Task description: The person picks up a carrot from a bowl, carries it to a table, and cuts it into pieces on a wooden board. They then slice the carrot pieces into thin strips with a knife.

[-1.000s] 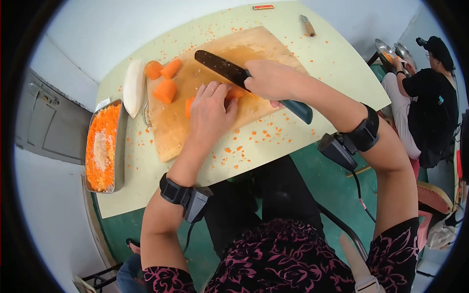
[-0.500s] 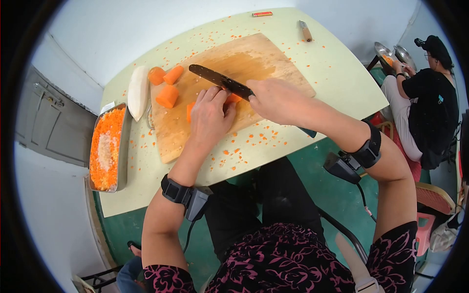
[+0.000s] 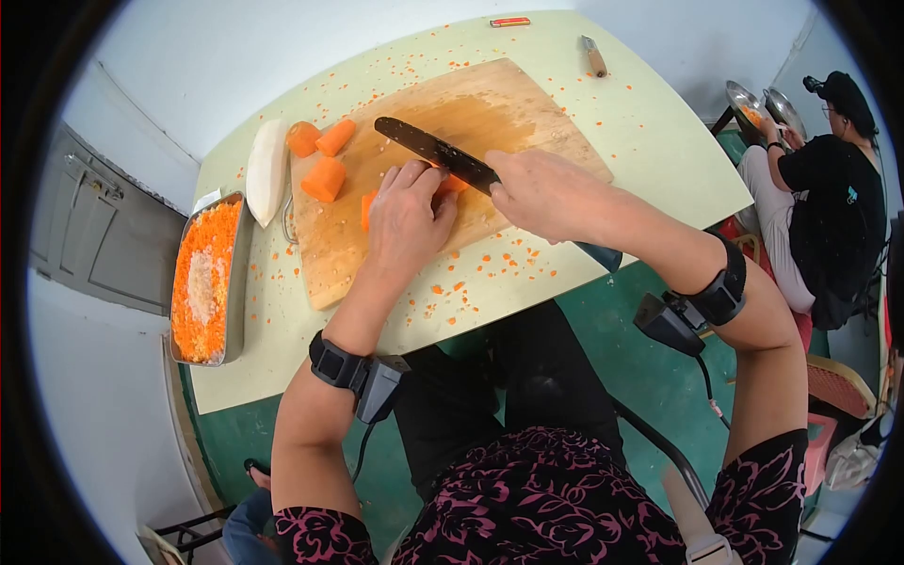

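My right hand is closed round the handle of a dark-bladed knife, its blade pointing up and left over the wooden cutting board. Under the blade, my left hand presses bent fingers on a carrot piece, mostly hidden by the hand. More orange carrot shows at the left edge of that hand. Three thick carrot chunks lie at the board's left corner. Beside them, a peeled white radish rests on the table.
A metal tray of chopped carrot with a pale heap on top stands at the table's left. Carrot bits lie scattered on the table. A small wood-handled knife and a red lighter lie at the far edge. A person sits at the right near metal bowls.
The knife and my right hand have shifted slightly right and toward me. My left hand stays on the carrot.
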